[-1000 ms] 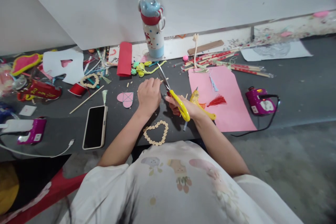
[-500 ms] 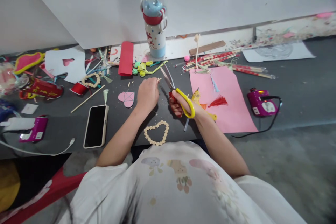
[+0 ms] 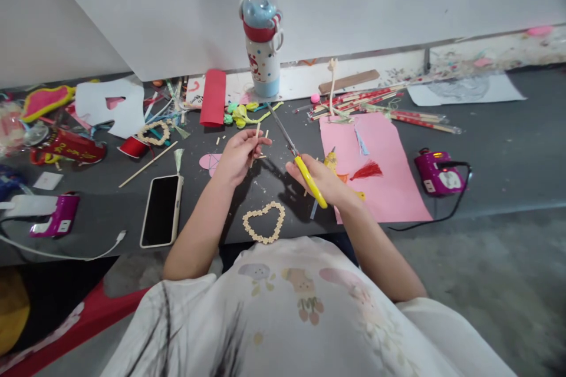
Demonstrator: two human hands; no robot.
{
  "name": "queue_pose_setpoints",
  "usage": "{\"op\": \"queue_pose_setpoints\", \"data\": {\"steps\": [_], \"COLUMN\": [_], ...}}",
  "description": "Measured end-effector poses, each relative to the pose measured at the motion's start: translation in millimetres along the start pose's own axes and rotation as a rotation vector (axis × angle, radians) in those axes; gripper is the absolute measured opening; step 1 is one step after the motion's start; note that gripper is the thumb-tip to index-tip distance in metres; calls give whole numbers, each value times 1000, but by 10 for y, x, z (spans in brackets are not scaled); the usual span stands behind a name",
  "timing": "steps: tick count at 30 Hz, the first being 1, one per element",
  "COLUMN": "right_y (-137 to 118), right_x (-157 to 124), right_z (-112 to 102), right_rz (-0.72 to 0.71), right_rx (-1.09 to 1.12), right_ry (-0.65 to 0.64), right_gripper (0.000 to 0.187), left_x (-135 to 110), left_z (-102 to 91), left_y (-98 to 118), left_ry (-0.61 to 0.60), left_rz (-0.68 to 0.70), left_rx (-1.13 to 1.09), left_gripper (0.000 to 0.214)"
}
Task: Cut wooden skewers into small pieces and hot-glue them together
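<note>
My left hand (image 3: 236, 156) is raised a little over the dark table and pinches a short thin wooden stick (image 3: 255, 135) between its fingertips. My right hand (image 3: 325, 182) grips yellow-handled scissors (image 3: 300, 162), whose closed blades point up and left toward the stick. Below both hands a heart outline made of small wooden pieces (image 3: 264, 222) lies near the table's front edge. A pink paper heart (image 3: 207, 161) lies partly hidden behind my left hand.
A phone (image 3: 161, 210) lies left of my arm. A pink sheet (image 3: 375, 162) with a red tassel sits at the right, a purple glue gun (image 3: 437, 172) beyond it. A bottle (image 3: 262, 47) stands at the back. Sticks, ribbon and paper scraps crowd the back left.
My left hand lifted off the table and turned palm up with the stick. The scissors closed and tilted flatter, and my right hand moved slightly right.
</note>
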State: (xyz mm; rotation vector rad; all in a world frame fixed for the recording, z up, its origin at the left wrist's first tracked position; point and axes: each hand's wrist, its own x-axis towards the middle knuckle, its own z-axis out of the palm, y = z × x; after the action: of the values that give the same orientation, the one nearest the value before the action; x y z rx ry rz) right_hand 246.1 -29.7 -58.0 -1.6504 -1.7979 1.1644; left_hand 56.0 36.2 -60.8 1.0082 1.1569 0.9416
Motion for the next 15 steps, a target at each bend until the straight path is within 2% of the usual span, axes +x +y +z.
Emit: {"op": "queue_pose_setpoints", "data": {"steps": [4,8,10,12,15], "right_y": [44,128,151,154,134], "right_x": [-60,-108,-135,-166,-214], "right_z": [-18,-8,4,12,5], "right_rz": [-11,13,15,9,0], "right_rx": [-32,-45,-27,7,58], "right_ry": [24,53,55,56,61], "right_gripper": [41,40,39,38,38], "left_x": [-44,-56,-52,-36,18], "left_z": [-108,-256,-322,-365,-374], "left_y": [3,-74,-121,-160,-200], "left_ry": [15,77,146,197,111], "left_rz": [42,109,139,192,299], "left_rx": [24,227,488,840,1241], "left_gripper": [23,17,17,18,17]}}
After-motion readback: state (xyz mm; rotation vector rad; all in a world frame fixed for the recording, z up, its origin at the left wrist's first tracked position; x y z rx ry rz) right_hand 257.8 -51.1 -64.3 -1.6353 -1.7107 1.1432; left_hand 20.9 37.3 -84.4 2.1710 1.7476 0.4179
